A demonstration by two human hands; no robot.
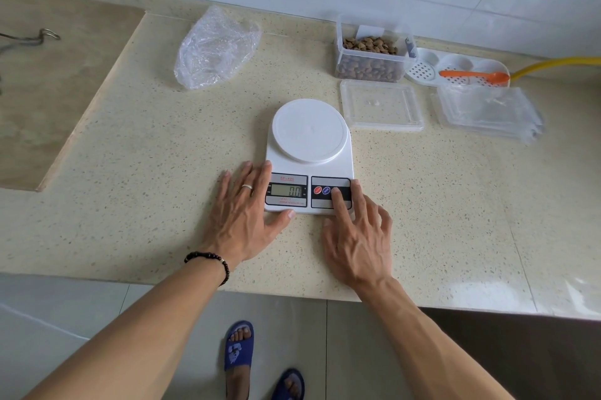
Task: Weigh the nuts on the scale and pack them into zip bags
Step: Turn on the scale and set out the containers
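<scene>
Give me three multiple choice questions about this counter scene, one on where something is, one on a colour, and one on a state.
1. Where does the orange spoon lie?
A. on the white tray
B. on the scale
C. in the nut box

2. What colour is the scale?
A. black
B. white
C. green

3. What is on the scale's platform?
A. nuts
B. a bag
C. nothing

Answers: 1 A, it rests across the tray's cups. 2 B, its body is white. 3 C, the platform is bare while the right hand presses a button.
</scene>
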